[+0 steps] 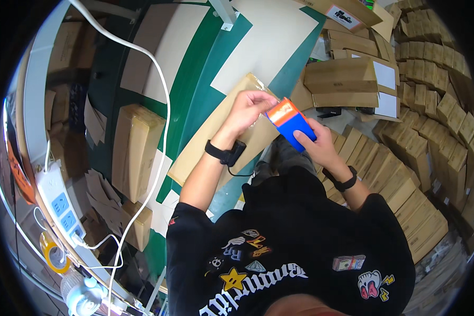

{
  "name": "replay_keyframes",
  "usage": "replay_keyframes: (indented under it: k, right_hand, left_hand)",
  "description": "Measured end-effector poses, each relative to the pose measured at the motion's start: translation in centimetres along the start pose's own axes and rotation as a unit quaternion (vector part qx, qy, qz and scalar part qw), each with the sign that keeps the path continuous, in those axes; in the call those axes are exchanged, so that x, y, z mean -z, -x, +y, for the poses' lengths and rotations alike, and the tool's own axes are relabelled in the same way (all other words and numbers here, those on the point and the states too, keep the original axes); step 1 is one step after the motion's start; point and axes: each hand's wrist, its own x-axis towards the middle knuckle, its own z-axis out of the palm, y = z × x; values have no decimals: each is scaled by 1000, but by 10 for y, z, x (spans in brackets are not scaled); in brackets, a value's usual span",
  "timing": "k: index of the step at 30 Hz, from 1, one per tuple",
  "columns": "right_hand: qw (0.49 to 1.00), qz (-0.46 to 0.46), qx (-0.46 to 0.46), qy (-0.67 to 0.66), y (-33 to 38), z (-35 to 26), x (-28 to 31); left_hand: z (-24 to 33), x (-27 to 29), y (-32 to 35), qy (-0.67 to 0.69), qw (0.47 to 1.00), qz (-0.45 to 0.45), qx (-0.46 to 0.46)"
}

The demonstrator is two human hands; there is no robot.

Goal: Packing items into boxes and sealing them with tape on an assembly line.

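A small blue and orange box [289, 131] is gripped in my right hand [321, 145], with the thumb lying across its blue face. At the box's upper left end, my left hand [249, 109] has its fingers curled in and pressed together. Whether those fingertips pinch the box's edge or something small is too fine to make out. Under my left forearm lies a long brown carton [205, 145] with shiny tape at its far end, resting on the green tabletop [195, 100]. Both wrists wear black bands.
White sheets [266, 45] cover part of the table, and another taped carton [137, 150] stands left. A white cable [163, 79] loops past a power strip [60, 203]. Rows of brown cartons [432, 137] fill the right side, near an open carton [342, 79].
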Motion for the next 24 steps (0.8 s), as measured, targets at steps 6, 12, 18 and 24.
replay_keyframes:
  k: [6,12,18,24]
  right_hand:
    - [994,15,-107,11,-51,-22,-6]
    - [992,13,-123,31,-85,1,-23]
    - [993,24,-112,36,-100,3,-40]
    - [987,37,-104,116,-110,14,-34]
  left_hand:
    - [5,66,-63,-47,990,128,-36]
    - [-9,88,-91,-106,979,165,47]
    - [-39,110,-104,-237,949,194,69]
    - [-49,73,-72,-276,924,228,-130]
